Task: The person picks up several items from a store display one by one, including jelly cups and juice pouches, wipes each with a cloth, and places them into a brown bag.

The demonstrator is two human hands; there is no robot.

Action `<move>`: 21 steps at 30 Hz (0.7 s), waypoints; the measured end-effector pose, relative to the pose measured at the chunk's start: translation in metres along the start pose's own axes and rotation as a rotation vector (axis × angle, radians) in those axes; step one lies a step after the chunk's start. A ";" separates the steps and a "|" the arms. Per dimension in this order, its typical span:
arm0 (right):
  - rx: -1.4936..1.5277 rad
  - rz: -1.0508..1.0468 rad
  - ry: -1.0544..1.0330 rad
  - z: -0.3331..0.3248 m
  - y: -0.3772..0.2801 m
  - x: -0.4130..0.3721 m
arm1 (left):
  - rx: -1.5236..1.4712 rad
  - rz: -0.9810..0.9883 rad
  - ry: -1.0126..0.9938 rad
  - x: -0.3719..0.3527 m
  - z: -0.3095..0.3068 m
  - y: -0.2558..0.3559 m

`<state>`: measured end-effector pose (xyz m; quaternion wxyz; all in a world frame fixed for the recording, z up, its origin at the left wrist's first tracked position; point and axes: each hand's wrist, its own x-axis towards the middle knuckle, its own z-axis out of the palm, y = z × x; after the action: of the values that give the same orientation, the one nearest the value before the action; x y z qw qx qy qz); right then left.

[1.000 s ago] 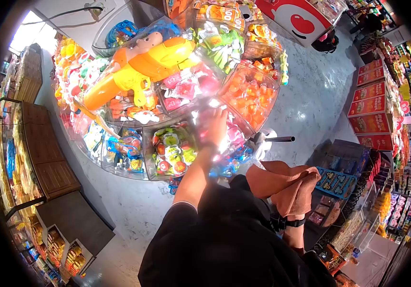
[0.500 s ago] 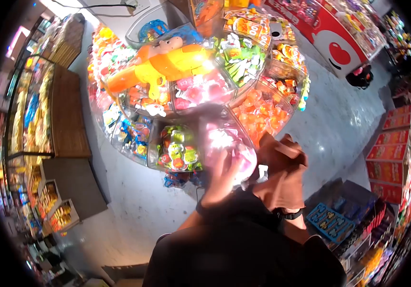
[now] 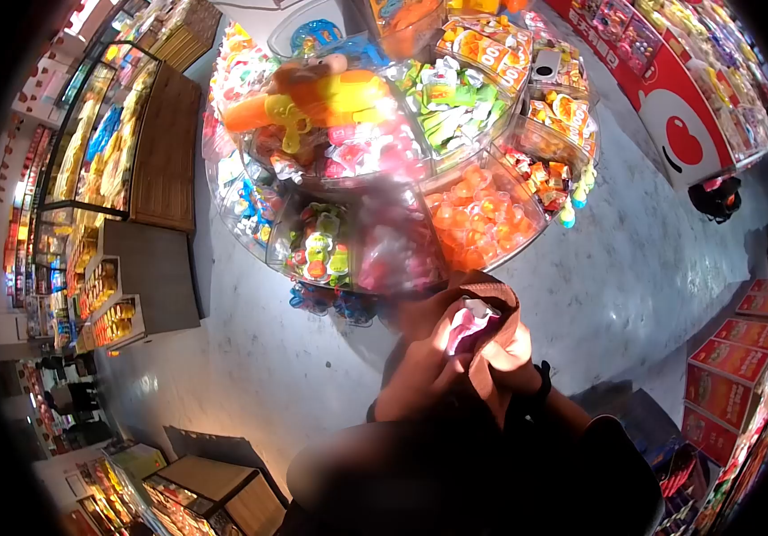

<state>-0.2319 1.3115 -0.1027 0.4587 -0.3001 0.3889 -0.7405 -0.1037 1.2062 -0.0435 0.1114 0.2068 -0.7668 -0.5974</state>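
My left hand (image 3: pixel 427 364) is closed at the mouth of a brown cloth bag (image 3: pixel 486 290), with a pink-and-white candy packet (image 3: pixel 471 323) at its fingertips. The packet sits within the bag's opening, its lower part hidden. On the bag's right side my right hand (image 3: pixel 514 350) grips the cloth and keeps the mouth apart. Just beyond the bag stands a round candy display with clear bins. Nearest are a bin of pink packets (image 3: pixel 394 255), dim in shadow, and one of orange candies (image 3: pixel 480 213).
Green-wrapped candies (image 3: pixel 449 112) and a yellow-orange toy gun (image 3: pixel 303 107) lie farther across the display. A wooden shelf unit (image 3: pixel 167 147) stands left, a red counter (image 3: pixel 670 112) at upper right. Red boxes (image 3: pixel 730 344) are stacked on the right. Grey floor (image 3: pixel 268 371) surrounds the display.
My left hand has come back from the pink bin to the bag with a pink-and-white packet. The bag and my right hand have moved left, and the bag's mouth now faces up.
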 end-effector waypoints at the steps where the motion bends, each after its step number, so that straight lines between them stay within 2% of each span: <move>1: 0.005 -0.011 -0.029 -0.002 -0.002 0.003 | -0.012 0.003 0.007 -0.002 0.002 0.000; 3: 0.051 -0.043 -0.001 0.001 -0.009 0.002 | -0.040 0.007 0.028 -0.006 0.007 -0.004; 8: -0.100 -0.091 0.006 0.001 -0.014 0.004 | -0.139 0.001 0.082 -0.007 0.013 -0.006; 10: 0.002 -0.042 0.014 0.006 -0.012 0.001 | -0.201 -0.019 0.053 -0.009 0.015 -0.007; 12: 0.165 0.039 0.007 0.014 -0.016 -0.005 | -0.188 0.044 0.153 -0.011 0.026 -0.004; 13: 0.139 0.050 -0.008 0.015 -0.015 -0.007 | -0.178 0.081 0.204 -0.009 0.029 -0.002; 14: 0.114 0.060 -0.023 0.017 -0.014 -0.008 | -0.006 0.255 0.274 -0.007 0.028 0.000; 17: 0.034 0.158 0.002 0.008 -0.003 -0.025 | 0.060 0.311 0.201 -0.007 0.024 -0.005; 18: 0.041 0.183 0.004 0.007 -0.002 -0.022 | -0.203 0.088 0.145 -0.008 0.026 -0.009; 19: 0.051 0.205 0.007 0.012 -0.007 -0.013 | -0.131 0.141 0.157 -0.007 0.021 -0.007; 20: 0.155 0.124 -0.011 0.020 -0.018 -0.003 | -0.057 0.195 0.166 -0.005 0.014 -0.003; 21: 0.038 0.047 0.017 0.020 -0.015 -0.001 | 0.016 0.246 0.173 -0.004 0.009 -0.002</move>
<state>-0.2222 1.3108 -0.0799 0.4784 -0.2757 0.3855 -0.7393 -0.1033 1.2160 -0.0471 0.2480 0.1629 -0.7785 -0.5530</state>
